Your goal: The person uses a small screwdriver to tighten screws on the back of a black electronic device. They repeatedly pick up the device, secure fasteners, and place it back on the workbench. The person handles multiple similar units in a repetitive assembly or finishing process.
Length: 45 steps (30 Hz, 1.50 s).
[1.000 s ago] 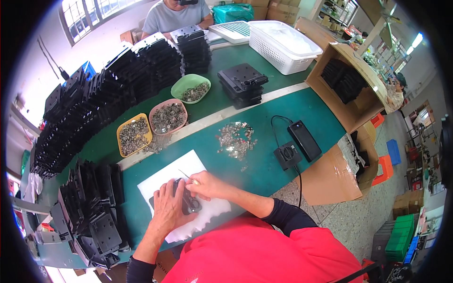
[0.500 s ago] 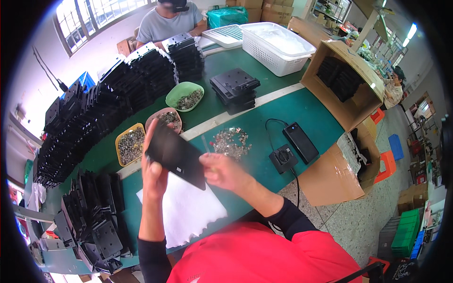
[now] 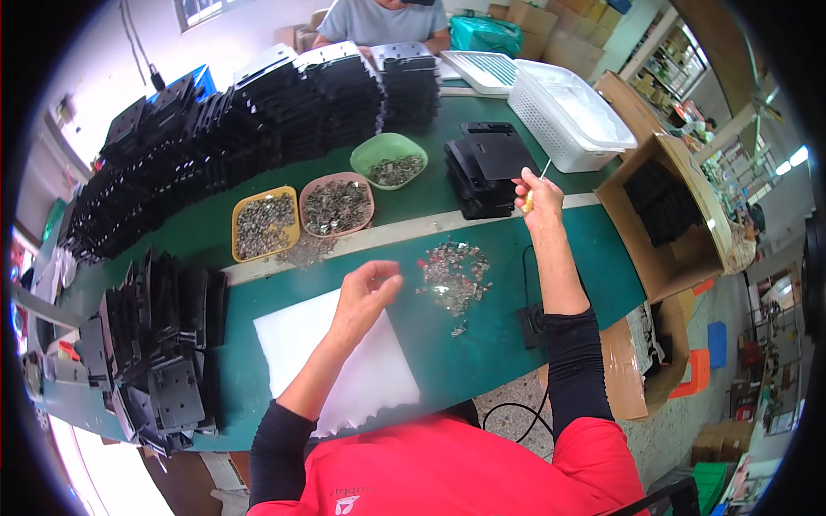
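Observation:
My right hand (image 3: 542, 199), raised at the back right, is closed around a small screwdriver-like tool (image 3: 527, 203) with a yellow handle and thin metal shaft. Its fingertips are by the near corner of a flat black panel (image 3: 497, 156), which rests on a stack of black plastic parts (image 3: 471, 187); whether they touch it is unclear. Over the near table, my left hand (image 3: 366, 292) hovers with loosely bent fingers and nothing visible in them. It is between a white foam sheet (image 3: 331, 344) and a loose pile of small metal pieces (image 3: 456, 275).
Yellow (image 3: 265, 225), pink (image 3: 336, 205) and green (image 3: 389, 161) trays hold small metal parts. Black parts (image 3: 224, 138) are stacked along the left; more (image 3: 168, 353) stand nearer. A white basket (image 3: 568, 116) and cardboard box (image 3: 619, 198) are at right. A person (image 3: 383, 26) sits opposite.
The black panel has gone from between my hands over the foam sheet to the stack at the back right. My right hand moved there; my left let go and stayed nearer me.

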Motion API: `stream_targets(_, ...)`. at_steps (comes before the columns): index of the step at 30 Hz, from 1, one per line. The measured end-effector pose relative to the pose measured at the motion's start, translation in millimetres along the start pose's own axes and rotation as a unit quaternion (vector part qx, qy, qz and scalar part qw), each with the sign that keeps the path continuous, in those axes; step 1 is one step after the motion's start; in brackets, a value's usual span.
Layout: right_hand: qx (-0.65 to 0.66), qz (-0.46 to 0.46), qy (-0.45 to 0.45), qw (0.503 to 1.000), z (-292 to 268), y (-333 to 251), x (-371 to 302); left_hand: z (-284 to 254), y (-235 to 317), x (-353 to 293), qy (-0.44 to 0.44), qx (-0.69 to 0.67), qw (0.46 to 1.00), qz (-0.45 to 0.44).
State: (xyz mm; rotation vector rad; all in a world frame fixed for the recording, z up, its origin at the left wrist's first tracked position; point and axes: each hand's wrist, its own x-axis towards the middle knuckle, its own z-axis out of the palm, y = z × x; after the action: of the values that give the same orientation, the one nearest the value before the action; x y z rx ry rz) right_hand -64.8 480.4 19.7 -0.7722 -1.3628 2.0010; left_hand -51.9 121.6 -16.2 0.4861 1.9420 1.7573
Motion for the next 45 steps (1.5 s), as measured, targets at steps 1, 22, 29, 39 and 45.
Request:
stream_targets(1,-0.014,0.003,0.005,1.000,3,5,3,-5,-6,-9,0.019,0.005,1.000,0.002)
stream_targets(22,0.042,0.069,-0.113,0.990,30,58,-99,-190,-15,-204,0.434,0.661,0.608,-0.066)
stream_targets(29,-0.277,0.063,-0.335,0.899,115,84,-191,-219,-29,-256,0.382,0.613,0.669,-0.177)
stream_targets(39,-0.575,-0.281,-0.341,0.689,95,73,-121,-196,3,-275,0.432,0.631,0.643,0.040)
stream_targets(45,-0.618,-0.216,-0.339,0.675,54,69,-122,-120,68,-266,0.315,0.617,0.696,0.189)
